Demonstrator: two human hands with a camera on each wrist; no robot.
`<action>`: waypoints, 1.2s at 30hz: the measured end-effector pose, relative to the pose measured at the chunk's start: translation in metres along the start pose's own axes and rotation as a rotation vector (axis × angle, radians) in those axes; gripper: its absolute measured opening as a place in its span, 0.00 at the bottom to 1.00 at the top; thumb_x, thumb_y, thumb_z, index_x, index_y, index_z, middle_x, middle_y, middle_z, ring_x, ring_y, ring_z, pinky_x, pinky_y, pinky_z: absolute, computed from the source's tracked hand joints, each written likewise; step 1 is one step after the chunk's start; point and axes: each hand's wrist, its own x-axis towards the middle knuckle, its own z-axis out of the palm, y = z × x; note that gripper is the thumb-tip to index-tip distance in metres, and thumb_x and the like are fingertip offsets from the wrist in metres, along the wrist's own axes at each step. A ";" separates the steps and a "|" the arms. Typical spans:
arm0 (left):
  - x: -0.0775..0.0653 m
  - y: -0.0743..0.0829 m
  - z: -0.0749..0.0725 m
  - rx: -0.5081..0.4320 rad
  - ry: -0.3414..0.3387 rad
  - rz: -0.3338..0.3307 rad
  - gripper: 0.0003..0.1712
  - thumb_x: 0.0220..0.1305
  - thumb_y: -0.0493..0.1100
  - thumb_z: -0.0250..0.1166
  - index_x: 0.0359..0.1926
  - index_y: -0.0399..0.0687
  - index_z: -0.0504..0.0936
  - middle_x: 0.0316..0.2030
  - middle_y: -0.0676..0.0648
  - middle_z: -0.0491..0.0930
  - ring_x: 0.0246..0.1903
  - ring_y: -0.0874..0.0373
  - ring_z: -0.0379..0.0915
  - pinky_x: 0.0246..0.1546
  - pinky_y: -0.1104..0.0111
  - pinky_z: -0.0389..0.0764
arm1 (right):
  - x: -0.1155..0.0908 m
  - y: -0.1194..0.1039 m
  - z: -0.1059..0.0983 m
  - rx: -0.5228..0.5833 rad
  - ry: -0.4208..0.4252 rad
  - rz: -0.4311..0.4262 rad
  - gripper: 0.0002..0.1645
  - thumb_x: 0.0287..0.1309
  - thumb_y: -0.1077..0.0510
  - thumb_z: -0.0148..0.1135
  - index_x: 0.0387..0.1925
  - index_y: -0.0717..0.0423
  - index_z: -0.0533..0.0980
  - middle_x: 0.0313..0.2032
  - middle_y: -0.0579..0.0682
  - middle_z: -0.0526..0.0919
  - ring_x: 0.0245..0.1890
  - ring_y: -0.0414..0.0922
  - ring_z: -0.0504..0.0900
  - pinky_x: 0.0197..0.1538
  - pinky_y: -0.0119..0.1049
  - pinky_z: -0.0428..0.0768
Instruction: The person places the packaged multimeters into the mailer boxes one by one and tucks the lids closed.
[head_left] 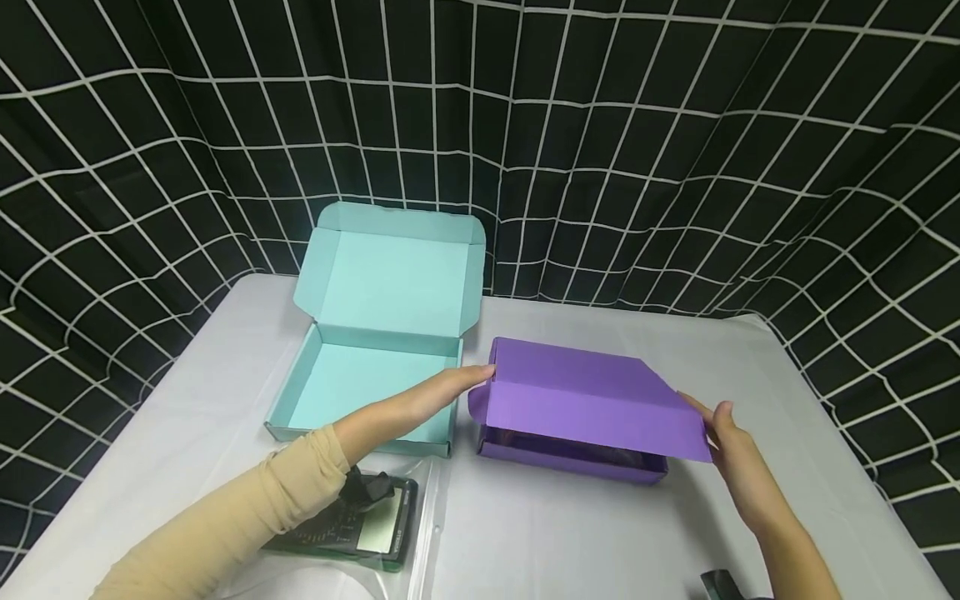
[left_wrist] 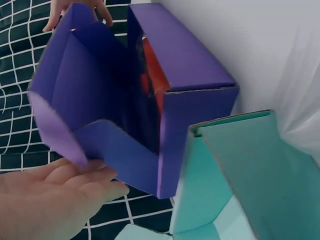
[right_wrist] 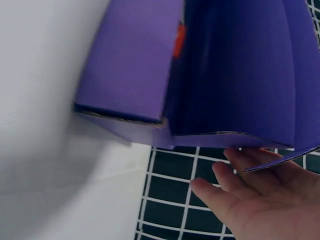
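Note:
A purple cardboard mailer box (head_left: 570, 371) stands on the table with its lid partly lowered and a gap along the front. My left hand (head_left: 420, 406) reaches to the lid's left side, fingers extended. In the left wrist view its fingers touch the side flap (left_wrist: 57, 132). At the lid's right front corner is my right hand (head_left: 738, 458), the fingers loosely spread beside the flap (right_wrist: 285, 159) in the right wrist view. Something orange-red (left_wrist: 154, 75) shows inside the box; the rest of its contents is dark and hidden.
Left of the purple box stands a mint-green box (head_left: 352, 367) with its lid raised. In front of it lies a multimeter (head_left: 378, 529) in a clear plastic bag (head_left: 425, 533), partly behind my left sleeve. A dark object (head_left: 720, 583) lies near the front right. Black gridded cloth (head_left: 600, 167) surrounds the white table (head_left: 540, 542).

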 end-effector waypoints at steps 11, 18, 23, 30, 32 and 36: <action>-0.005 -0.015 0.009 0.004 -0.082 -0.007 0.38 0.75 0.57 0.34 0.76 0.39 0.46 0.76 0.42 0.42 0.74 0.46 0.34 0.73 0.53 0.42 | -0.009 0.008 0.010 -0.048 -0.008 -0.028 0.41 0.76 0.45 0.15 0.69 0.73 0.56 0.58 0.20 0.62 0.59 0.15 0.56 0.54 0.13 0.65; -0.004 -0.019 0.011 0.016 -0.076 0.005 0.39 0.75 0.57 0.37 0.76 0.39 0.44 0.76 0.43 0.41 0.74 0.48 0.34 0.73 0.55 0.44 | -0.013 0.011 0.016 -0.037 -0.006 -0.008 0.40 0.76 0.45 0.14 0.71 0.70 0.54 0.64 0.28 0.60 0.61 0.16 0.54 0.53 0.13 0.65; 0.002 -0.023 0.009 -0.039 -0.062 0.021 0.37 0.76 0.54 0.36 0.75 0.37 0.44 0.76 0.43 0.39 0.74 0.48 0.32 0.73 0.54 0.43 | -0.013 0.006 0.023 -0.069 -0.014 0.074 0.39 0.76 0.44 0.16 0.73 0.67 0.50 0.73 0.61 0.52 0.73 0.39 0.47 0.50 0.11 0.63; 0.000 -0.028 0.014 0.072 0.035 -0.055 0.41 0.68 0.52 0.53 0.73 0.35 0.54 0.71 0.37 0.57 0.71 0.42 0.50 0.70 0.47 0.53 | -0.017 -0.007 0.026 -0.093 -0.015 0.364 0.40 0.76 0.43 0.36 0.71 0.72 0.50 0.71 0.71 0.51 0.69 0.62 0.57 0.65 0.40 0.68; -0.003 -0.029 0.016 0.115 0.042 -0.057 0.41 0.65 0.49 0.58 0.72 0.31 0.56 0.68 0.35 0.63 0.68 0.42 0.57 0.68 0.48 0.58 | -0.019 -0.008 0.027 -0.113 0.011 0.426 0.40 0.74 0.42 0.40 0.70 0.72 0.53 0.69 0.71 0.57 0.63 0.50 0.70 0.60 0.31 0.73; -0.006 -0.028 0.020 0.188 0.027 -0.044 0.40 0.63 0.43 0.62 0.69 0.26 0.58 0.63 0.34 0.70 0.64 0.43 0.64 0.65 0.51 0.65 | -0.023 -0.005 0.026 -0.131 0.070 0.471 0.38 0.73 0.44 0.44 0.66 0.74 0.59 0.61 0.68 0.70 0.42 0.23 0.71 0.43 0.16 0.72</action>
